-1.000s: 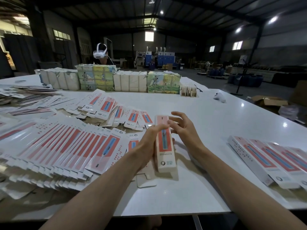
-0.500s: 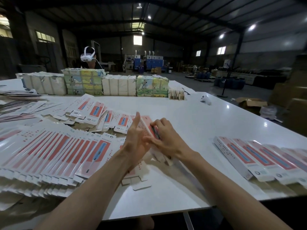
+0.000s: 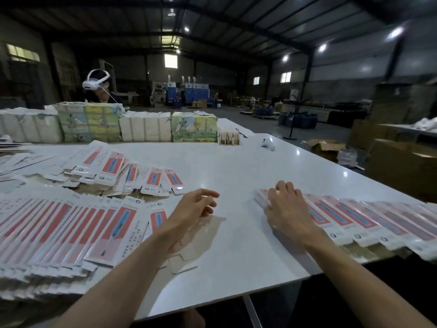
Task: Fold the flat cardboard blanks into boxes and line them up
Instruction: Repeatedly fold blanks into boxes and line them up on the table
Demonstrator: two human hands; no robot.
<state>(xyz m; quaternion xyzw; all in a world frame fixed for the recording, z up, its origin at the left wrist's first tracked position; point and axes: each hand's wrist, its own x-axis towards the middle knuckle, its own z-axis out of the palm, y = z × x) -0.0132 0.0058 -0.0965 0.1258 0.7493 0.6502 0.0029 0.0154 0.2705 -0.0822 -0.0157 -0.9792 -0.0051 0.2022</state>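
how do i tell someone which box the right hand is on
On the white table, along its right edge, a row of folded red-and-white boxes lies side by side. The box meant is at the row's left end. It alone has the right hand resting on it.

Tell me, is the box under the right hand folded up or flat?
Folded up: under the right hand, the box shows a raised side wall, like the row of boxes beside it.

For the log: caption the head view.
Right hand rests on a folded box at the row's end; left hand hovers open by the flat blanks.
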